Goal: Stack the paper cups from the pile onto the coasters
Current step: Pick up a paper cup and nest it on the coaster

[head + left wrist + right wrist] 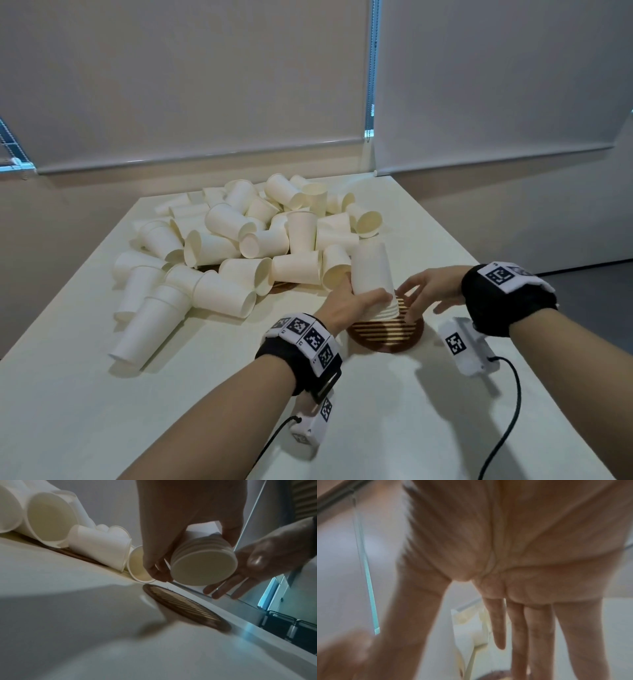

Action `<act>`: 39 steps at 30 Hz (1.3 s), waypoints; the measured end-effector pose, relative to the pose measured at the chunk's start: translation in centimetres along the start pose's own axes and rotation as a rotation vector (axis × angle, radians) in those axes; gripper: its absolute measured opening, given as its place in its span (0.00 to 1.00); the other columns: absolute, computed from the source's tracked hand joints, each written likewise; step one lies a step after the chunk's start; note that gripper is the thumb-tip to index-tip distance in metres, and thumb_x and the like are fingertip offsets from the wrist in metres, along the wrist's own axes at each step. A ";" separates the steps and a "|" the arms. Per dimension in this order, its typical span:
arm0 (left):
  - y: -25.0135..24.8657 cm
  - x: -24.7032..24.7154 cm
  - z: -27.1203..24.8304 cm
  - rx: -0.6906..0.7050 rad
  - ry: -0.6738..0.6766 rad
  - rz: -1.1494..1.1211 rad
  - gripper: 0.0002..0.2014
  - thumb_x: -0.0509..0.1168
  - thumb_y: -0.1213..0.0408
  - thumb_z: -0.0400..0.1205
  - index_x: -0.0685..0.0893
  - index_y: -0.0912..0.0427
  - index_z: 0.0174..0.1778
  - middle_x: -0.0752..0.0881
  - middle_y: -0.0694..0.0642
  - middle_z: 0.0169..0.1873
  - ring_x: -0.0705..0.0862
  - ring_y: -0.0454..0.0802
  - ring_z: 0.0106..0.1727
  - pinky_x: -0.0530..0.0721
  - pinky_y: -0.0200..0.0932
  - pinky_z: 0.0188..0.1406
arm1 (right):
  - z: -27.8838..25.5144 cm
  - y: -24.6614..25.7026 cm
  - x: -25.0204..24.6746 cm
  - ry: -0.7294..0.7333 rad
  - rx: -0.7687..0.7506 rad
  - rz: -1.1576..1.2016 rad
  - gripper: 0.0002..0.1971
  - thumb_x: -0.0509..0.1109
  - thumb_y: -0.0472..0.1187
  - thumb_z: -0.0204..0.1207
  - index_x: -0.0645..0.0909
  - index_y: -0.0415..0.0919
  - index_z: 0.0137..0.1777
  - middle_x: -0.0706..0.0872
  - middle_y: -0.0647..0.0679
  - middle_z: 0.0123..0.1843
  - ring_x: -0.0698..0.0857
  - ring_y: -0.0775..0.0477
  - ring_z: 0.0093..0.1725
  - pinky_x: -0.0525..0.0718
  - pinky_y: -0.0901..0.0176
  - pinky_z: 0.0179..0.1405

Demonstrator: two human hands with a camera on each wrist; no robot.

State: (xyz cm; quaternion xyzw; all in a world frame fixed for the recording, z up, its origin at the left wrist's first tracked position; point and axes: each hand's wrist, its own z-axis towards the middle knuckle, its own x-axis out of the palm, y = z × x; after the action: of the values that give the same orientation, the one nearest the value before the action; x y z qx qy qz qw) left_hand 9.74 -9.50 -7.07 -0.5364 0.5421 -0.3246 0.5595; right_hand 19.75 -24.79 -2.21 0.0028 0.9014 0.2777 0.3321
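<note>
Left hand (346,301) grips an upside-down nested cup stack (371,274) near its rims, tilted and held just above the striped coaster (387,337); left wrist view shows a gap between the stack's open mouth (204,566) and the coaster (187,608), so not touching. Right hand (431,287) is relaxed, fingers straight and spread, holding nothing, just right of the stack over the coaster. Loose cup pile (239,240) sits behind on the table (85,394), nearest cups just beside the left hand.
</note>
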 end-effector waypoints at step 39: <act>0.7 -8.9 2.3 0.217 -0.216 1.455 0.16 0.61 0.62 0.83 0.75 0.58 0.67 0.70 0.61 0.71 0.72 0.61 0.71 0.73 0.54 0.61 | 3.5 12.4 7.2 -0.395 -0.109 0.094 0.23 0.53 0.36 0.82 0.64 0.37 0.78 0.71 0.37 0.77 0.72 0.38 0.75 0.70 0.52 0.72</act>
State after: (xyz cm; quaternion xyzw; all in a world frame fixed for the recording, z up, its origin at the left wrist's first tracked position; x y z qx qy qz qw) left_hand 9.99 -0.36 -5.76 -0.0125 0.6673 0.1310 0.7330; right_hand 14.03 -11.20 -2.49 0.0811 0.8014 0.3355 0.4886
